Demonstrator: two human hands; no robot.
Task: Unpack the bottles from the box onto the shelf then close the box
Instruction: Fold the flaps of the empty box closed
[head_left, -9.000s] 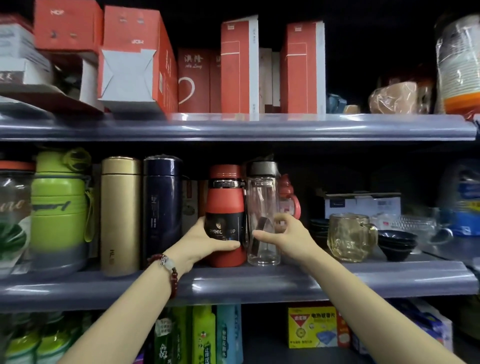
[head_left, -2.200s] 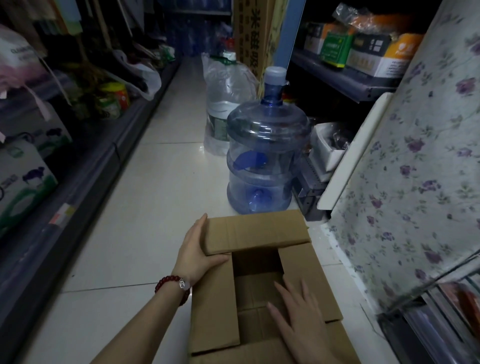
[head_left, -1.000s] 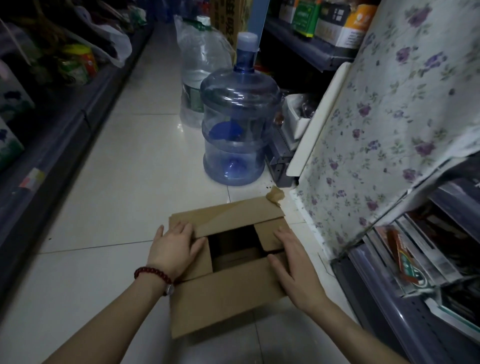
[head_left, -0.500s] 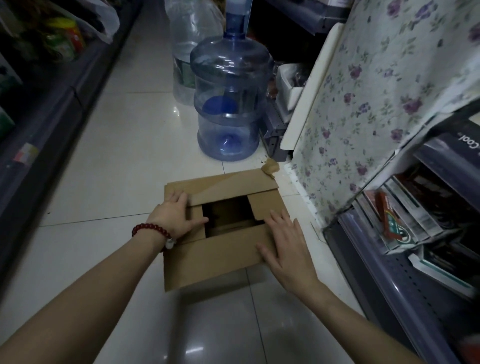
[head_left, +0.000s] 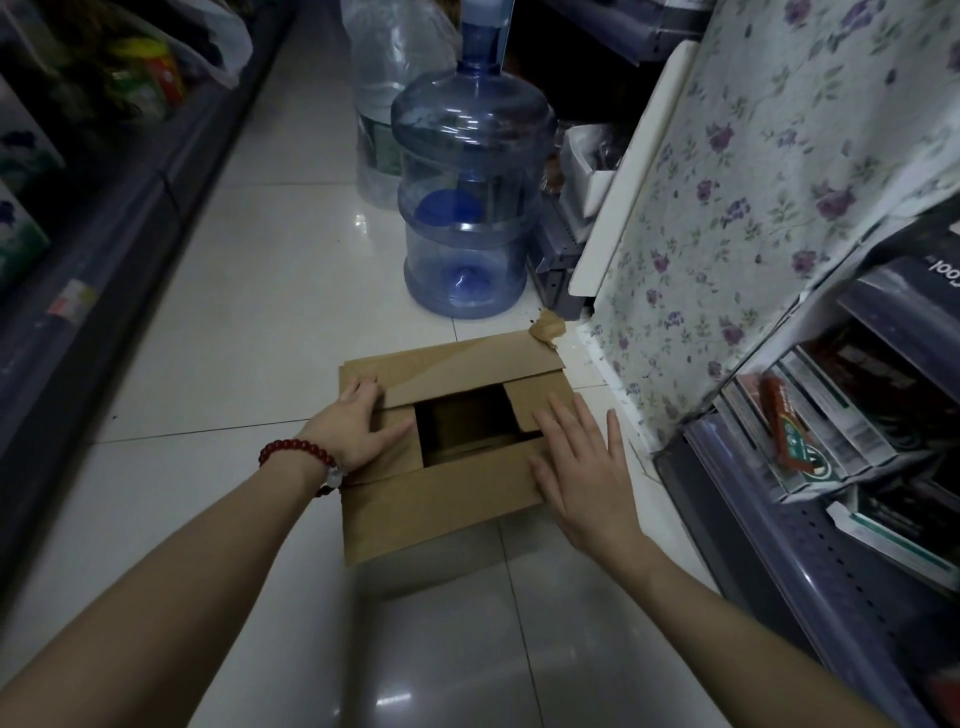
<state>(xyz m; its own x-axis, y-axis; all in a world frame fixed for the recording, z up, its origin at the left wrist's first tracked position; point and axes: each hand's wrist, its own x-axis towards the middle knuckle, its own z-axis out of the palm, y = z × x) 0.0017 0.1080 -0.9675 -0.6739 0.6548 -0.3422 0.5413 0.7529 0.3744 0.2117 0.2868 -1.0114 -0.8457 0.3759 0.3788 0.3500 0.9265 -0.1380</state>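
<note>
A brown cardboard box (head_left: 441, 499) sits on the white tiled floor in a shop aisle. All its flaps are folded inward, leaving a dark square gap in the middle through which I see no bottle. My left hand (head_left: 358, 426), with a red bead bracelet at the wrist, presses flat on the left flap. My right hand (head_left: 582, 467) lies flat with spread fingers on the right flap and the near flap's corner. No unpacked bottle is in view.
A large blue water jug (head_left: 467, 208) stands just beyond the box, with a clear plastic jug (head_left: 389, 104) behind it. A floral-covered panel (head_left: 753, 182) and a low shelf of packaged goods (head_left: 857, 441) are at the right. Another shelf unit (head_left: 78, 208) lines the left.
Since nine seconds ago I turned from the bottle shelf down to the box. Over the last second my hands kept pressing the flaps inward and the view rose slightly.
</note>
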